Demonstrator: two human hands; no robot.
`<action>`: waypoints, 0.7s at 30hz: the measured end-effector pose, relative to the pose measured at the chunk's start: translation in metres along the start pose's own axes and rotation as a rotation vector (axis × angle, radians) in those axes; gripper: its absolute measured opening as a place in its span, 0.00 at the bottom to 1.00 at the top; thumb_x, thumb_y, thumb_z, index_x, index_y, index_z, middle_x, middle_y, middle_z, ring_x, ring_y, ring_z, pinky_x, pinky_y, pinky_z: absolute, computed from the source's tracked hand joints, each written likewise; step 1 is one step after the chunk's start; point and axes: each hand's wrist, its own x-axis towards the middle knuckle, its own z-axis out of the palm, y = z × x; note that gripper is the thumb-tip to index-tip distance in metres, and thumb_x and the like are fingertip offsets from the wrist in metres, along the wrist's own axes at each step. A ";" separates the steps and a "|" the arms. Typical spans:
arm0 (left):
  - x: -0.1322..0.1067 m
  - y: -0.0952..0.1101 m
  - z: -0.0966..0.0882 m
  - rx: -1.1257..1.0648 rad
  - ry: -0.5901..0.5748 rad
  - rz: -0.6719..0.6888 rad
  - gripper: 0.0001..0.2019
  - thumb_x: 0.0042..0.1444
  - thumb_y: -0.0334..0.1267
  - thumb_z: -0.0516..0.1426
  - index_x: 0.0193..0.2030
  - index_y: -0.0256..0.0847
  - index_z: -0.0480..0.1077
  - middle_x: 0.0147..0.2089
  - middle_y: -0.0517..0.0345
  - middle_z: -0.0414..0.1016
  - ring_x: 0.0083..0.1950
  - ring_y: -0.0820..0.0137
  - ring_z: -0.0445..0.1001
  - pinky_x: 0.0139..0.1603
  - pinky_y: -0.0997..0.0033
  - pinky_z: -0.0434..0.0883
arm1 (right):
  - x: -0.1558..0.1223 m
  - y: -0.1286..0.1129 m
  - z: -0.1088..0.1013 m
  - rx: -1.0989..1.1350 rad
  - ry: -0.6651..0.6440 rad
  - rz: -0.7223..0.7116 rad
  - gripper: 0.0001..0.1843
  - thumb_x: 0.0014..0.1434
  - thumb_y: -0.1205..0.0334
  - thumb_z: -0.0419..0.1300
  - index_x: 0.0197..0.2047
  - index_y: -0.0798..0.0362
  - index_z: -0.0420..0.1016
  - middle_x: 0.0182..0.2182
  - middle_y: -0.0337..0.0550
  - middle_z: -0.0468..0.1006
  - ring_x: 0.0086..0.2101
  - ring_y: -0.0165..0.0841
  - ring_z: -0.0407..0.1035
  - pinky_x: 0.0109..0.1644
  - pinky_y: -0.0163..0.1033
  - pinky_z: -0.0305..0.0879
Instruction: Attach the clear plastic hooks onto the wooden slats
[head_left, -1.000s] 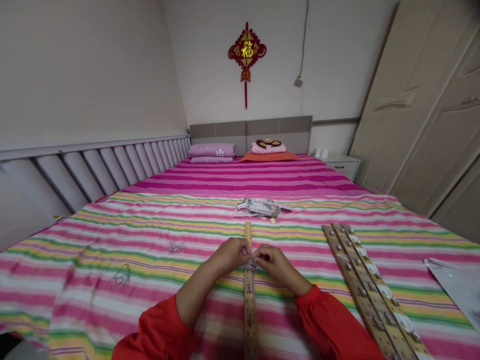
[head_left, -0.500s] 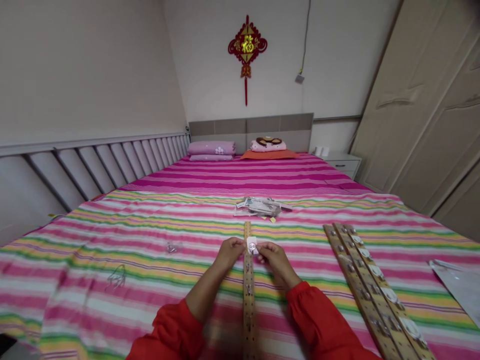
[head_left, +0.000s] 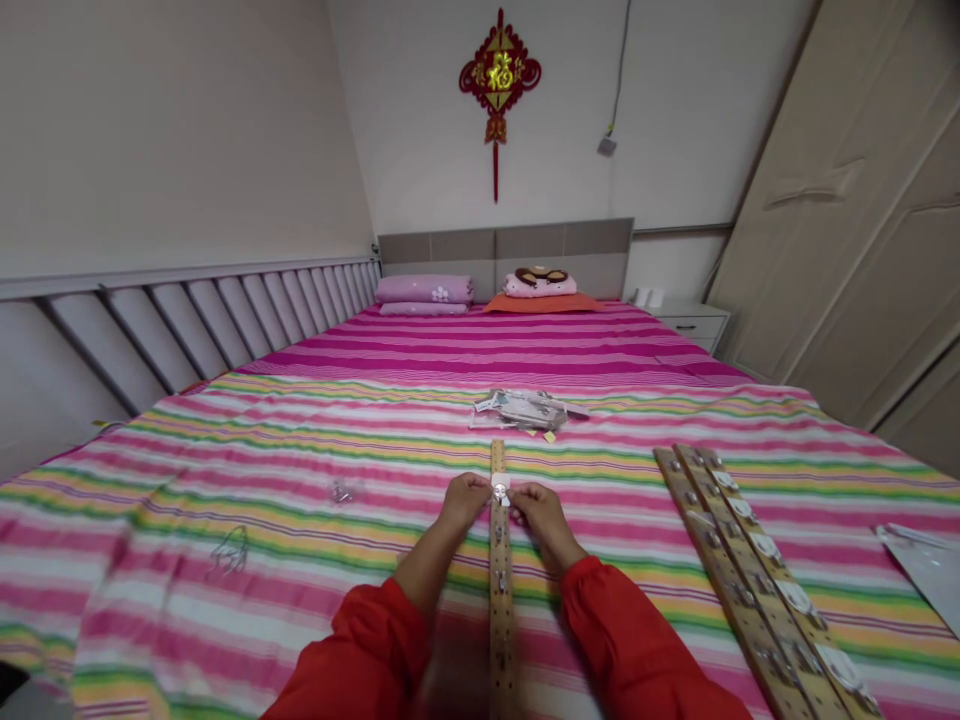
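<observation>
A narrow wooden strip with holes (head_left: 501,620) lies lengthwise on the striped sheet in front of me, with small shiny metal pieces (head_left: 501,580) along it. Over its far part is a small white card with a shiny metal piece (head_left: 501,489). My left hand (head_left: 466,500) pinches the card's left side, fingers closed. From the right, my right hand (head_left: 541,510) pinches the card's other side with thumb and forefinger. What exactly the metal piece is, I cannot make out.
To the right lie more wooden strips (head_left: 739,560) bearing metal pieces and white cards. A pile of clear packets (head_left: 525,408) sits beyond my hands. At left are a small bag (head_left: 343,491) and a clear plastic piece (head_left: 229,552). A plastic bag (head_left: 922,570) lies far right.
The card has tilted and lies lower over the strip, its white face showing less squarely. Both hands stay at its sides; my right hand has shifted slightly left. The view has shifted a little.
</observation>
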 end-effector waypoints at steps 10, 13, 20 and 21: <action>0.012 -0.017 0.003 0.068 0.044 -0.009 0.05 0.34 0.29 0.58 0.15 0.37 0.65 0.14 0.67 0.63 0.20 0.76 0.65 0.23 0.79 0.59 | 0.003 0.012 0.000 -0.002 0.045 -0.008 0.10 0.37 0.60 0.66 0.18 0.54 0.68 0.09 0.32 0.67 0.13 0.24 0.57 0.17 0.30 0.50; 0.015 -0.020 0.004 0.080 0.057 -0.012 0.06 0.35 0.29 0.59 0.15 0.38 0.65 0.13 0.66 0.63 0.21 0.76 0.65 0.23 0.79 0.59 | 0.004 0.014 -0.001 -0.001 0.055 -0.009 0.10 0.37 0.61 0.66 0.18 0.54 0.68 0.09 0.32 0.66 0.12 0.23 0.56 0.17 0.30 0.50; 0.016 -0.023 0.004 0.092 0.068 -0.013 0.06 0.35 0.30 0.59 0.16 0.38 0.64 0.14 0.66 0.63 0.20 0.76 0.64 0.23 0.78 0.59 | 0.006 0.016 0.000 -0.001 0.071 -0.003 0.10 0.37 0.61 0.66 0.18 0.53 0.68 0.08 0.30 0.65 0.12 0.23 0.56 0.16 0.31 0.50; 0.015 -0.023 0.004 0.092 0.069 -0.013 0.06 0.35 0.30 0.59 0.16 0.38 0.64 0.14 0.66 0.63 0.20 0.76 0.64 0.22 0.78 0.59 | 0.006 0.016 0.000 0.000 0.070 -0.001 0.11 0.37 0.61 0.66 0.18 0.53 0.68 0.08 0.30 0.65 0.12 0.23 0.55 0.16 0.31 0.50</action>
